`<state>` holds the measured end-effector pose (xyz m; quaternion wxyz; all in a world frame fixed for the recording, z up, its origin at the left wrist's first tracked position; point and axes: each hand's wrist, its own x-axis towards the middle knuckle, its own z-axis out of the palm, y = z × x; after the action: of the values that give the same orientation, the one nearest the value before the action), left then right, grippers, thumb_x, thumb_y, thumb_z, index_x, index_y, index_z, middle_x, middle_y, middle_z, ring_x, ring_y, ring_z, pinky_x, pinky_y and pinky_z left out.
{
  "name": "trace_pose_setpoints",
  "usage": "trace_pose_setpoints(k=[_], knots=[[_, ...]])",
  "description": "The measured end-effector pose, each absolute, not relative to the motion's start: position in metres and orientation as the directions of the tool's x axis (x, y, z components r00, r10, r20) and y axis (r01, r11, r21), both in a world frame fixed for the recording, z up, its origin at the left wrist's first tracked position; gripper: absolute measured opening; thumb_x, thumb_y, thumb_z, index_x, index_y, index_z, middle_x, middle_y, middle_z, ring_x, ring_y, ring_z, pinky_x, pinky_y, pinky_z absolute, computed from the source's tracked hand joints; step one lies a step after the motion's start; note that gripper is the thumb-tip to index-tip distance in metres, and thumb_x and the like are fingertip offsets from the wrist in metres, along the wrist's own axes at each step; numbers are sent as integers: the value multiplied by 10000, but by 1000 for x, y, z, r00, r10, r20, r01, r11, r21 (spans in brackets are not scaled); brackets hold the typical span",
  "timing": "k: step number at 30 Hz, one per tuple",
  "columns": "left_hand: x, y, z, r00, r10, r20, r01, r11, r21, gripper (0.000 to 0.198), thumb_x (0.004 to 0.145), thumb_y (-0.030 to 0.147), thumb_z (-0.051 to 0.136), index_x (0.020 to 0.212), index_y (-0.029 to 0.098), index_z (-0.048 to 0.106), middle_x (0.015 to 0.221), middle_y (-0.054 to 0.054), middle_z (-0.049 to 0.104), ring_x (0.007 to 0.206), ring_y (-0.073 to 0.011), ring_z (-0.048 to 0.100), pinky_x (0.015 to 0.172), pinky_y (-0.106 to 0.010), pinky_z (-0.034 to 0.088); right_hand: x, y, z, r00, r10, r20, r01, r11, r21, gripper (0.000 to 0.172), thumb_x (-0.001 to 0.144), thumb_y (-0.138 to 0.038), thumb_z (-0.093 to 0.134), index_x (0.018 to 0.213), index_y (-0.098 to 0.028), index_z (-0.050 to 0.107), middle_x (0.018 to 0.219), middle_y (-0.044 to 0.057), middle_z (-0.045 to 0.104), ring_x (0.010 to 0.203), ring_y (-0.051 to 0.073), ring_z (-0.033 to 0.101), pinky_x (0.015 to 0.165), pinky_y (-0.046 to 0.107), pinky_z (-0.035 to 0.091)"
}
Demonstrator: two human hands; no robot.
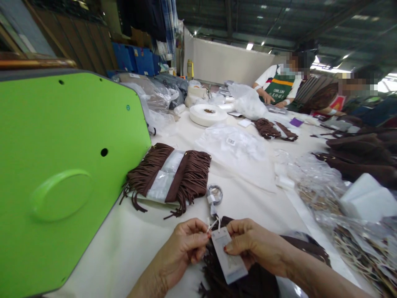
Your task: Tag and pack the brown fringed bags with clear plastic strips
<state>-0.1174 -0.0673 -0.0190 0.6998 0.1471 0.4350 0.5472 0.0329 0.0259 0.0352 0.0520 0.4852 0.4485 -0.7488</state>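
Observation:
At the bottom centre, my right hand (248, 244) pinches a pale hang tag (228, 260) between thumb and fingers. My left hand (190, 242) is closed on the white string (214, 224) at the tag's top corner. Just beyond the string lies a wrapped ring-shaped piece (215, 195) with a strap end pointing toward my hands. Beneath the tag and my right hand is a dark brown fringed item (257, 279), partly covered by them. Another brown fringed bundle (178, 171) with a clear plastic band lies further up on the white table (130, 236).
A green machine panel (77, 136) stands at the left. Beyond are a white roll (207, 114), a plastic bag (238, 149) and a third fringed bundle (274, 129). Plastic and brown material (366, 157) crowd the right. Two people (281, 87) are at the far side.

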Motion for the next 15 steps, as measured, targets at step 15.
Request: trace_pose_setpoints(k=[15], knots=[[-112,-102,-21,168,917,-363,-431,399,809,445,634,481,725,957,178,671,964,-62,629,392,-28,508,345,-152,268,15,0,23,-382,672,-635,225,-599,-769,174,516,-163,640,616,-166,498,521,-37,562,450,111,548,495,271,491]])
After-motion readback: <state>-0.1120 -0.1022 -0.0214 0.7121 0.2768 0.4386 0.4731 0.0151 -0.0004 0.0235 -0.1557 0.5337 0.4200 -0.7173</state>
